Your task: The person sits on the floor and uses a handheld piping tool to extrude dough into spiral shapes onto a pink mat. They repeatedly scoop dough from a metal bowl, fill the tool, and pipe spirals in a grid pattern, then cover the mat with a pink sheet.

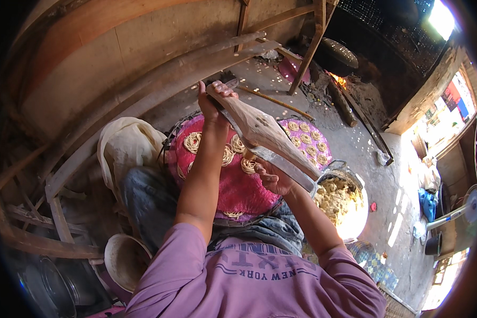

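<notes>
A long, pale two-armed wooden press slants across the middle, raised above the round trays. My left hand is closed around its far upper end, the fingers curled over the top. Lower down, my right hand is closed at the under arm of the press; part of its grip is hidden behind the wood. Beneath both hands lies a round tray covered with bright pink cloth, carrying several coiled nests of dough strands. To my right stands a pot with pale dough in it.
A second round tray with several dough coils lies beyond the press. A fire burns at the far right under a dark pot, with firewood sticking out. At left are a whitish cloth, a bucket and wooden beams.
</notes>
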